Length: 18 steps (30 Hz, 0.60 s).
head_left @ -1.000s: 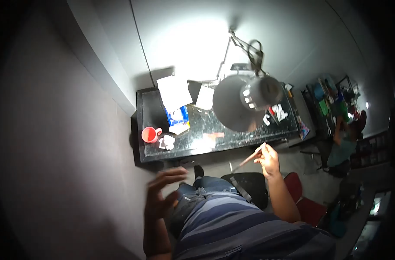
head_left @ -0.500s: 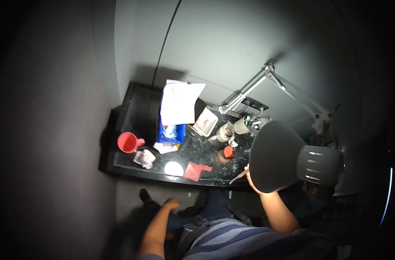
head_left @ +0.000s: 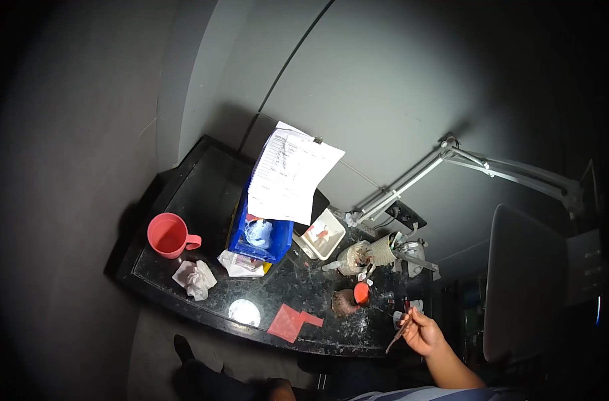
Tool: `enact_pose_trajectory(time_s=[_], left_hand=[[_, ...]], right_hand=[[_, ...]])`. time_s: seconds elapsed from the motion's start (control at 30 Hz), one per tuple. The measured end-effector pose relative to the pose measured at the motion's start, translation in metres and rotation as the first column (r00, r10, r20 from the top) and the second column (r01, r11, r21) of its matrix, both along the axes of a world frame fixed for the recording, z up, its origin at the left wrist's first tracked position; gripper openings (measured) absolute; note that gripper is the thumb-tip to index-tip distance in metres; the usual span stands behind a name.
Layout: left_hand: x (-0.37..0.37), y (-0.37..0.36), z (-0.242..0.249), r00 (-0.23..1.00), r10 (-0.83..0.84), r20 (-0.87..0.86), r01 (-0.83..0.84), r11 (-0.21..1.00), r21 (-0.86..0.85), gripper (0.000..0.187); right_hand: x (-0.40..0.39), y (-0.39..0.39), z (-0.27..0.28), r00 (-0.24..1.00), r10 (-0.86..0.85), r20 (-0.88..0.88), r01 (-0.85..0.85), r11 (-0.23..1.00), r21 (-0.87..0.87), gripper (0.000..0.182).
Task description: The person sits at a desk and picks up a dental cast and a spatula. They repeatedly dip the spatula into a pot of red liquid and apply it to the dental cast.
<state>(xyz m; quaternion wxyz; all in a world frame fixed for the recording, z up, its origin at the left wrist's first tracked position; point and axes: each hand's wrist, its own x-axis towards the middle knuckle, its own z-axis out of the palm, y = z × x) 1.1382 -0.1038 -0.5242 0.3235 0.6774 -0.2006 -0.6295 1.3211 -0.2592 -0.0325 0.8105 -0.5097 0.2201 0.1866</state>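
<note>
My right hand is closed around a slim knife-like tool with a brownish handle. Its thin tip points down and left, past the table's front right edge. Beyond the hand stands a small red-topped container, with a round brownish piece beside it. To the left, flat red wax-like sheet pieces lie near the front edge. My left hand is low at the bottom edge of the view, over my lap. It is dark and cut off, so its fingers do not show.
A grey lamp shade stands close on the right, its jointed arm reaching from the wall side. The black table holds a pink mug, crumpled tissue, a blue bin with papers, and a white tray.
The view has shifted and come nearer to the table. The lamp shade now sits farther right, leaving my right hand and the tool more visible. My left hand is lower in view.
</note>
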Motion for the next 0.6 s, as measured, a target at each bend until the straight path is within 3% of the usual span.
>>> enact_pose_trajectory(time_s=[0.17,0.27,0.3,0.33,0.4,0.43,0.5,0.53,0.6], left_hand=[[0.016,0.04,-0.022,0.997,-0.071,-0.009,0.072,0.996,0.045,0.085],[0.046,0.061,-0.078,0.998,-0.014,0.064,0.008,0.996,0.093,0.087],[0.059,0.083,-0.069,0.992,0.104,0.072,-0.107,0.994,0.031,0.087],[0.074,0.116,-0.049,0.973,0.219,0.071,-0.218,0.976,-0.025,0.087],[0.094,0.153,-0.042,0.942,0.206,0.265,-0.23,0.971,0.062,0.09],[0.099,0.165,-0.035,0.94,0.191,0.281,-0.225,0.97,0.093,0.09],[0.111,0.173,-0.021,0.655,0.15,0.741,-0.283,0.958,0.056,0.093],[0.116,0.172,-0.018,0.653,0.109,0.749,-0.251,0.965,0.079,0.093],[0.131,0.174,-0.009,0.744,0.114,0.659,-0.206,0.976,0.063,0.093]], right_hand=[[-0.008,-0.013,-0.011,0.995,-0.096,0.04,0.096,0.995,0.01,0.022],[-0.008,-0.021,-0.017,0.983,-0.112,0.145,0.104,0.993,0.057,0.026],[-0.007,-0.023,-0.019,0.974,-0.094,0.208,0.078,0.994,0.081,0.024],[-0.009,-0.017,-0.016,0.955,-0.158,0.249,0.137,0.985,0.1,0.024],[-0.011,-0.046,-0.045,0.865,-0.437,0.247,0.401,0.898,0.183,0.025],[-0.017,-0.025,-0.04,0.854,-0.416,0.314,0.378,0.909,0.175,0.025],[-0.034,-0.025,-0.064,0.859,-0.322,0.398,0.227,0.937,0.267,0.024],[-0.046,-0.027,-0.08,0.85,-0.278,0.447,0.16,0.945,0.283,0.024],[-0.067,-0.016,-0.117,0.852,-0.337,0.401,0.087,0.846,0.526,0.025]])
